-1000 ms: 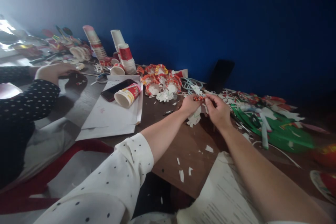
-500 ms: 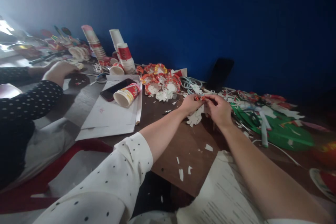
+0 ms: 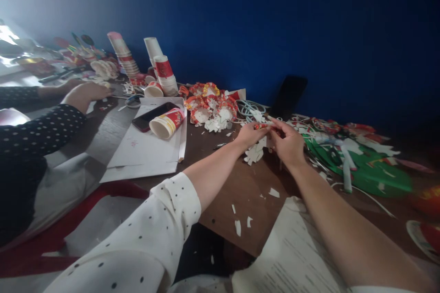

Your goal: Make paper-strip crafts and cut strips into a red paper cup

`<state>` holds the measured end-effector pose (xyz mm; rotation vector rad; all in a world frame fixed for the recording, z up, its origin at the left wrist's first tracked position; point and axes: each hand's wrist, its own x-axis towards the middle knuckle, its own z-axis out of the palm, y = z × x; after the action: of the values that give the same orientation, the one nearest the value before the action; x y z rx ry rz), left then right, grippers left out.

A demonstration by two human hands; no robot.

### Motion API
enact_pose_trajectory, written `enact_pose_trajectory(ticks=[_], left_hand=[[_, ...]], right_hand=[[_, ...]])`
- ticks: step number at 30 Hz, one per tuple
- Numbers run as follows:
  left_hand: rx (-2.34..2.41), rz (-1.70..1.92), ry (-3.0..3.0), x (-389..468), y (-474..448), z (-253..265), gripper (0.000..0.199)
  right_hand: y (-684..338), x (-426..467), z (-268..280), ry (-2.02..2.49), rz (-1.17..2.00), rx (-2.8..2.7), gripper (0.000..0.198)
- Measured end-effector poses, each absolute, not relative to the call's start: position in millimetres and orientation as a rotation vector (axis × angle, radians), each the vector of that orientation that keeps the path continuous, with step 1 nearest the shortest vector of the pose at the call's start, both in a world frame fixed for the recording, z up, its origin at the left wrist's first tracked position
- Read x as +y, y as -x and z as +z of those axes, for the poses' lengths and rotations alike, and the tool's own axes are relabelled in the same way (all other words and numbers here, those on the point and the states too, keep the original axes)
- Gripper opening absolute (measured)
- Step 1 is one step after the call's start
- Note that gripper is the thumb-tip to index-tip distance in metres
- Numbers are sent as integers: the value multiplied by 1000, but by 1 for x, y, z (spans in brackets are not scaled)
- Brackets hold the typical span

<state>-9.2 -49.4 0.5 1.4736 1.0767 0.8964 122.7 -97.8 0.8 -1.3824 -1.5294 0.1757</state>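
Observation:
My left hand (image 3: 250,137) and my right hand (image 3: 288,141) meet over the brown table, fingertips pinched together. Between them is a small red-patterned paper piece (image 3: 260,126), mostly covered by my fingers. Just below my hands lie white cut paper pieces (image 3: 253,153). To the left sits a cluster of red and white paper flowers (image 3: 201,115), which look cut from paper cups. A dark phone (image 3: 290,94) leans against the blue wall behind my hands.
Stacked paper cups (image 3: 165,75) stand at the back left. A tipped paper cup (image 3: 167,123) and a phone (image 3: 142,121) lie on a white envelope (image 3: 134,160). Green sheets (image 3: 374,171) with scraps lie right. A printed page (image 3: 288,247) is near me. A co-worker's hand (image 3: 84,94) works far left.
My fingers have shifted slightly on the red paper piece, with my right index finger lifting a little. The co-worker's hand has moved slightly to the right.

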Motion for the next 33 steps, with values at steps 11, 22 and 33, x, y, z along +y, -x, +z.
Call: enact_pose_trajectory(ticks=[11, 22, 33], left_hand=[[1123, 995, -1369, -48, 7, -2, 30], [1147, 968, -1436, -52, 8, 3, 30], [1153, 972, -1487, -51, 6, 1, 28]], right_hand=[[-119, -95, -5, 1365, 279, -1504, 53], [-124, -97, -4, 1442, 170, -1526, 38], [-124, -97, -4, 1467, 140, -1543, 35]])
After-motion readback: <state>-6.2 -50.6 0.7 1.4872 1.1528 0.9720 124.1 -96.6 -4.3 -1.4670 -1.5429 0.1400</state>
